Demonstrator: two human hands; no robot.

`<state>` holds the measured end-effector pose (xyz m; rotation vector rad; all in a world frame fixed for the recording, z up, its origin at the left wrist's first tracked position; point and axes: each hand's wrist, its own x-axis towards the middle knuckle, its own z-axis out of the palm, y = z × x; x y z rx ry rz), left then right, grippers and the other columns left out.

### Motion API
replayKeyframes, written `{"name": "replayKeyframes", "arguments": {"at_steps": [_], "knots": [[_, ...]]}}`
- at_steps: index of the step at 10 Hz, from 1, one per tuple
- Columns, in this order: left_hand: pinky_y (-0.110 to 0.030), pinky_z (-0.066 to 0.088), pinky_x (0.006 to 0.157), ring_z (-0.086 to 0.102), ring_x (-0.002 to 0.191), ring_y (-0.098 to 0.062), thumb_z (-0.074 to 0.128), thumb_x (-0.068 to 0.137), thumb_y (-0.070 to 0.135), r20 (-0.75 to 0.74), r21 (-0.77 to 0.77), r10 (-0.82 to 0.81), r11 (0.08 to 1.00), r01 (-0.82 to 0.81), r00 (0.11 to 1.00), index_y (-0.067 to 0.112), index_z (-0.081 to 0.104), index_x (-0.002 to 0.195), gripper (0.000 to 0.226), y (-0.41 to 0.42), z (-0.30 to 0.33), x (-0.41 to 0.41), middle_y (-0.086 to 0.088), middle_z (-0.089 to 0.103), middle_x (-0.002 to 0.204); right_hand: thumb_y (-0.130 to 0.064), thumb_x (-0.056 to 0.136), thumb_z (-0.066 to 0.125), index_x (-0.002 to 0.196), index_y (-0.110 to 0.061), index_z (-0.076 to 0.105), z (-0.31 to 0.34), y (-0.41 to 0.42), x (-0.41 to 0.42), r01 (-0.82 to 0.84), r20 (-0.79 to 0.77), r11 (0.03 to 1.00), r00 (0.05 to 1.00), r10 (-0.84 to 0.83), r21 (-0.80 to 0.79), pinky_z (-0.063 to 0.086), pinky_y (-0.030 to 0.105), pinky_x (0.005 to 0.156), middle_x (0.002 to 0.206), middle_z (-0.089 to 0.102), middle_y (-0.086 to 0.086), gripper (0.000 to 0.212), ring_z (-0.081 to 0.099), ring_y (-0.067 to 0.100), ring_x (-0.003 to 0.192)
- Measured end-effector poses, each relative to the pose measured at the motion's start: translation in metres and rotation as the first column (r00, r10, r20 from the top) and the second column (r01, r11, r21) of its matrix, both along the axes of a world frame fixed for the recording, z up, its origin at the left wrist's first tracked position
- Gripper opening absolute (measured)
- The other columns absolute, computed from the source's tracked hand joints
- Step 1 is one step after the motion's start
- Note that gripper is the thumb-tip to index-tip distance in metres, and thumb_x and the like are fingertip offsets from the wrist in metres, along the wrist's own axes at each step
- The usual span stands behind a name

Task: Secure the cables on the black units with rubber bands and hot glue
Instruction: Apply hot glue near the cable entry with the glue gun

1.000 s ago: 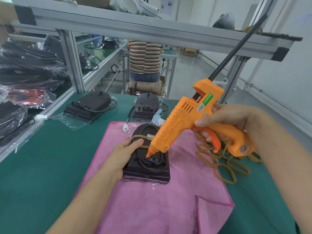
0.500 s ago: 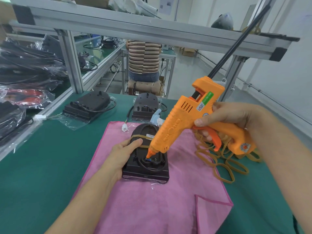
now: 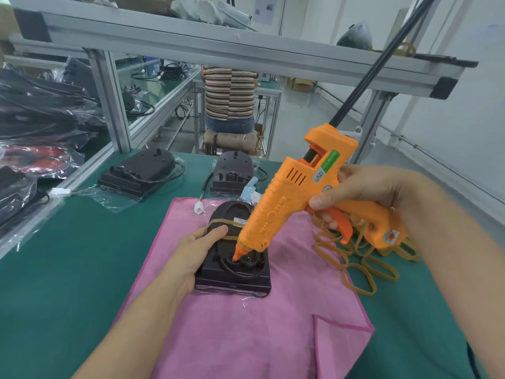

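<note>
The black unit (image 3: 233, 258) lies on the pink cloth (image 3: 246, 324), near centre, which cushions it. The left hand (image 3: 196, 247) grips its left edge, thumb on the rubber band (image 3: 218, 221), steadying it. The right hand (image 3: 366, 192) holds the glue gun (image 3: 295, 198), nozzle angled down onto the coiled cable (image 3: 240, 272). Spare bands (image 3: 355, 258) lie right, within reach.

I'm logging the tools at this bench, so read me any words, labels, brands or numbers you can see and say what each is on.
No text here can be read for certain.
Green sticker on the glue gun: print too small.
White sticker below it: red and blue logo, letters blurred.
Round orange sticker on the handle butt: blurred.
White label on the black unit: too small.
Wall poster: blurred.
</note>
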<state>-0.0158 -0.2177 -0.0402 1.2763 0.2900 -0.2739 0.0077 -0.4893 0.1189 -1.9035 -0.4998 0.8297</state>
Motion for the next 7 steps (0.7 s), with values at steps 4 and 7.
{"name": "replayKeyframes", "arguments": {"at_steps": [4, 7], "knots": [[-0.038, 0.059, 0.055, 0.073, 0.075, -0.032, 0.067, 0.088, 0.021, 0.062, -0.104, 0.077, 0.992, -0.071, 0.995, 0.017, 0.070, 0.108, 0.021, 0.003, -0.005, -0.004, -0.016, 0.075, 0.092, -0.035, 0.070, 0.082, 0.103, -0.003, 0.063, -0.048, -0.027, -0.006, 0.449, -0.088, 0.868, 0.893, -0.440, 0.212, 0.055, 0.036, 0.060, 0.075, 0.065, 0.018, 0.050, 0.065, 0.029, 0.063], [-0.045, 0.061, 0.063, 0.073, 0.072, -0.026, 0.062, 0.090, 0.021, 0.169, -0.293, 0.306, 0.923, -0.248, 0.937, 0.016, 0.072, 0.101, 0.016, 0.007, -0.001, -0.012, -0.012, 0.075, 0.095, -0.038, 0.089, 0.065, 0.110, -0.007, 0.065, -0.112, -0.035, -0.039, 0.798, -0.233, 0.568, 0.603, -0.763, 0.202, 0.056, 0.030, 0.056, 0.085, 0.071, 0.009, 0.037, 0.071, 0.019, 0.064]]}}
